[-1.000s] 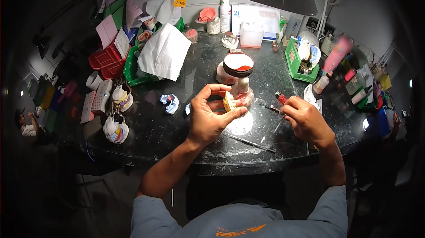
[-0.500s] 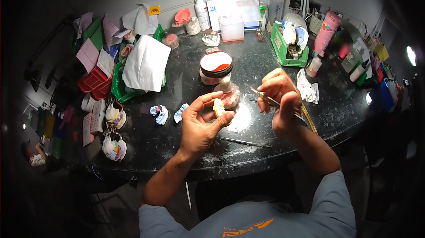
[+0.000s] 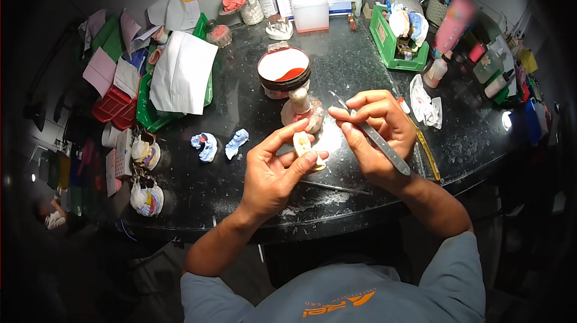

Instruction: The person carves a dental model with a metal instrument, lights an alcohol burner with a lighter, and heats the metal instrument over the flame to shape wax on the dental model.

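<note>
Pinched between the thumb and fingers of my left hand (image 3: pixel 270 176) is a small yellow dental model piece (image 3: pixel 302 141), its pale toothed side facing up. My right hand (image 3: pixel 384 134) grips a scalpel-like knife (image 3: pixel 383 147) with a flat grey handle, its thin tip pointing up and left, apart from the model piece. Just beyond my left fingertips stands a spirit lamp (image 3: pixel 302 112) with a white top. Behind it, a round dark-rimmed dish (image 3: pixel 284 69) shows white and red inside. A thin metal tool (image 3: pixel 339 188) lies on the bench below my hands.
Two blue-and-white impression pieces (image 3: pixel 205 146) lie left of my left hand. Articulated dental models (image 3: pixel 147 198) stand farther left. A green bin (image 3: pixel 390 40) sits at the back right. Crumpled tissue (image 3: pixel 425 102) and a yellow-handled tool (image 3: pixel 428 152) lie right of my right hand.
My right hand has turned, bringing the knife's flat handle into view. The yellow piece has tilted in my left fingers. My view has shifted, and the dark lamp shade is out of sight.
</note>
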Demonstrator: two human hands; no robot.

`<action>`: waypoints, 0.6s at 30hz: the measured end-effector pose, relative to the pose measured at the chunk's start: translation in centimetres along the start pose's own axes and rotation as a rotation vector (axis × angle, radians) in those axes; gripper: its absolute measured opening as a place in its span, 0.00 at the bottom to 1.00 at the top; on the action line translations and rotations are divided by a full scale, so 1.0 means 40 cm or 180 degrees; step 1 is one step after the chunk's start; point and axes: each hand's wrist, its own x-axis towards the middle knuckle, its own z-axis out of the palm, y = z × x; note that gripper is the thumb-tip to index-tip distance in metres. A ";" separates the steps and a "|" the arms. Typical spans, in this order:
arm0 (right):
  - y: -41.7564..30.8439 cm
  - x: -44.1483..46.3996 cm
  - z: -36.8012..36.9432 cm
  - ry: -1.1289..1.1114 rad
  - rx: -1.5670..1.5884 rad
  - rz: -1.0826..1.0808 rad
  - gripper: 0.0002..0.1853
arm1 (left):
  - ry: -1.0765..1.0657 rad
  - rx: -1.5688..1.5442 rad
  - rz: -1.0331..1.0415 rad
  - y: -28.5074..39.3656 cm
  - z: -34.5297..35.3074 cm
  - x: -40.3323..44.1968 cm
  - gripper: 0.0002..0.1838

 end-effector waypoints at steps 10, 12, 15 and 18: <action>-0.013 0.007 -0.032 -0.0188 -0.0949 -0.0631 0.11 | -0.0274 0.0551 0.0489 0.011 -0.003 0.029 0.24; -0.024 0.020 -0.038 -0.0392 -0.1275 -0.0915 0.11 | -0.0192 0.0423 0.0643 -0.007 -0.014 0.026 0.23; -0.004 -0.003 -0.004 -0.0212 -0.0597 -0.0592 0.11 | -0.0107 0.0185 0.0642 -0.026 -0.030 0.020 0.23; -0.001 -0.018 0.020 -0.0342 -0.0485 -0.0420 0.09 | 0.0049 0.0079 0.0515 -0.035 -0.039 0.003 0.23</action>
